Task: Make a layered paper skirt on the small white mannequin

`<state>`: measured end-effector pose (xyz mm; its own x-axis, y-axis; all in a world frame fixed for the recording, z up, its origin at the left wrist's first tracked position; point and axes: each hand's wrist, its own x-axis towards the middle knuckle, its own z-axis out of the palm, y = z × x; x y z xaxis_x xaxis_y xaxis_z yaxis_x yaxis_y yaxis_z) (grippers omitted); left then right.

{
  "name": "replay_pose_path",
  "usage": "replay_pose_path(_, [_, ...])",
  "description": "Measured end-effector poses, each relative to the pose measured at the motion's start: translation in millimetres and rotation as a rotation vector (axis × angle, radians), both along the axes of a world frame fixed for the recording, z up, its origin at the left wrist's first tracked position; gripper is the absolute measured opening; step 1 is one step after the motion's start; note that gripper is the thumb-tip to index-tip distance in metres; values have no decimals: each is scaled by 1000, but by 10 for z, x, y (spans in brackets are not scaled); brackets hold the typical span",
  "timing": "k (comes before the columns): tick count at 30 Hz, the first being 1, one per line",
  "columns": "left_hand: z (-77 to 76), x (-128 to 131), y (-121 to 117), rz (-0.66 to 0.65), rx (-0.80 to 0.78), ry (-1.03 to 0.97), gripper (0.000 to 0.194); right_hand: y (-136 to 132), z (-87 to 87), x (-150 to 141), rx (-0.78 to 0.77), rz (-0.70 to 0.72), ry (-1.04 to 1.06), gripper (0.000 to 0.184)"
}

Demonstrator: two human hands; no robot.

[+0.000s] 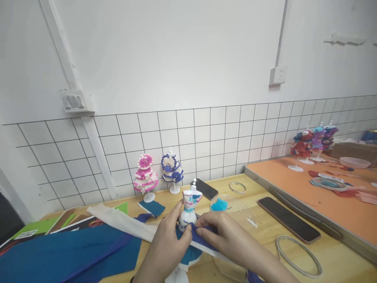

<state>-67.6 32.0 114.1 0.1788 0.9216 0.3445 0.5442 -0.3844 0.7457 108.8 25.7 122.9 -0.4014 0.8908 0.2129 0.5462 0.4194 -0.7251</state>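
A small white mannequin (193,199), splashed with pink and blue, stands upright between my hands. My left hand (170,237) is closed round its waist, thumb in front and fingers behind. My right hand (225,232) pinches a purple strip (203,234) with a white edge against the mannequin's lower body. Below the strip hangs a teal skirt piece (191,254) with a pale hem. The mannequin's white stand (176,275) shows at the bottom edge. My palms hide part of the strip.
Two dressed mannequins, one pink (146,173) and one purple (172,169), stand by the wall. Teal sheets (73,251) and a cream strip (123,222) lie left. Phones (288,219), rings (299,255) and a clear disc with blue pleated paper (219,204) lie right, beside an orange table (273,169).
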Motion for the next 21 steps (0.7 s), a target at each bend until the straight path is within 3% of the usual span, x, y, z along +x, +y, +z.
replay_pose_path(8, [-29,-14,21,-50,-36,-39,57,-11,41,-32,4,60,90,19])
replay_pose_path(21, [42,-32,13,-137,-140,-35,63,28,-13,-21,3,-6,44,15])
